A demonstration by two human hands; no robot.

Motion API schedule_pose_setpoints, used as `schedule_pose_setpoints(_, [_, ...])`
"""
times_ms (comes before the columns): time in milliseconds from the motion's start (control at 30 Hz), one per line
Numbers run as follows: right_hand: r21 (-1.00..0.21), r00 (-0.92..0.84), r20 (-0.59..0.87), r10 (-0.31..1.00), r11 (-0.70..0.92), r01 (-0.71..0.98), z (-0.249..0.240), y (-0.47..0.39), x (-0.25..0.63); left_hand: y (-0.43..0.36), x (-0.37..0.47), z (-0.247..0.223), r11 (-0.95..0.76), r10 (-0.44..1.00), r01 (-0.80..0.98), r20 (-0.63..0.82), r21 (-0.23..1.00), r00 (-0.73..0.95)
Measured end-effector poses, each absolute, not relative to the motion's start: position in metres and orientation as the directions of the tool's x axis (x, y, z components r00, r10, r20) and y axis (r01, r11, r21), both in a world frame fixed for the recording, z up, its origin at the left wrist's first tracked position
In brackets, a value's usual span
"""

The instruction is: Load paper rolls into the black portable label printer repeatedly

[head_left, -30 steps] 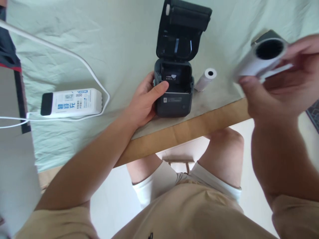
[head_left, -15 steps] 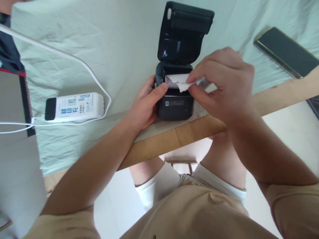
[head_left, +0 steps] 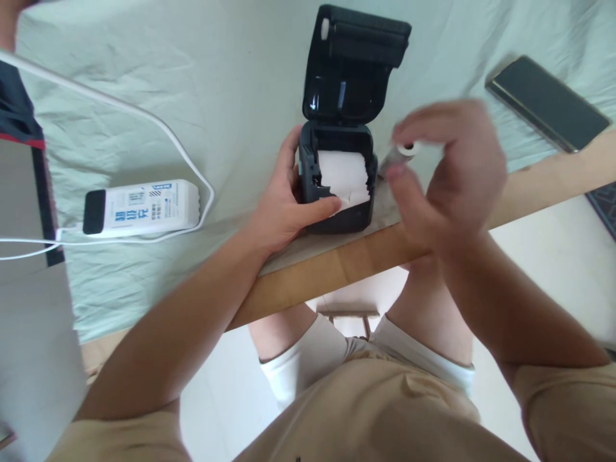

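A small black printer [head_left: 337,223] stands near the table's front edge with its lid [head_left: 353,70] raised. White paper [head_left: 342,173] lies in its compartment, the torn end reaching over the front rim. My left hand [head_left: 293,208] holds the printer's left side, its thumb pressing on the paper end. Just right of the printer is my right hand [head_left: 447,167], blurred, thumb and forefinger apart. A small roll with a white end and a dark hole [head_left: 408,150] shows between those fingers; whether they grip it is unclear.
A white power bank [head_left: 149,208] with a black end and white cables lies on the left of the green cloth [head_left: 231,83]. At the right is a dark phone [head_left: 548,102]. The wooden table edge [head_left: 332,276] runs in front. Part of another person [head_left: 7,25] shows top left.
My right hand has let go of the paper and moved right, away from the printer. The paper now lies down over the front rim, and my left thumb has moved onto it.
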State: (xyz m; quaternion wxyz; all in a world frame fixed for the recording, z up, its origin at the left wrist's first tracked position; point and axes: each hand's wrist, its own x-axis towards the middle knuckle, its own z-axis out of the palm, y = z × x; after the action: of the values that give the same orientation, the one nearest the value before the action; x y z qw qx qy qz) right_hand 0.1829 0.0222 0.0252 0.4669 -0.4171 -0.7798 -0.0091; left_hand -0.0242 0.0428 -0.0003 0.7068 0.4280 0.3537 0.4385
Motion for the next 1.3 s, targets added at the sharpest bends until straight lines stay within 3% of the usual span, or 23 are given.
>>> schedule_pose_setpoints(100, [-0.423,-0.171,0.689,0.704,0.582,0.694,0.034,0.04,0.188,0.043,-0.023,0.0,0.27,0.92,-0.312,-0.148,0.911,0.364])
schedule_pose_setpoints(200, [-0.55,-0.107,0.615,0.781,0.522,0.652,0.039,0.044,0.188,0.044,-0.024,-0.001,0.283,0.92,-0.321,-0.161,0.904,0.357])
schedule_pose_setpoints(367, [-0.679,0.179,0.684,0.707,0.528,0.511,0.022,0.014,0.187,0.045,-0.025,-0.002,0.268,0.918,-0.317,-0.14,0.91,0.372])
schedule_pose_setpoints(600, [-0.849,-0.004,0.39,0.921,0.361,0.386,0.002,0.004,0.179,0.041,-0.022,-0.001,0.209,0.934,-0.383,-0.068,0.9,0.352])
schedule_pose_setpoints(967, [-0.889,-0.103,0.12,0.987,0.153,0.431,0.01,0.007,0.173,0.044,-0.026,-0.008,0.235,0.89,-0.356,-0.053,0.905,0.452])
schedule_pose_setpoints(1300, [-0.881,-0.093,0.122,0.988,0.151,0.449,0.006,0.011,0.173,0.041,-0.024,-0.004,0.236,0.895,-0.415,-0.031,0.878,0.445])
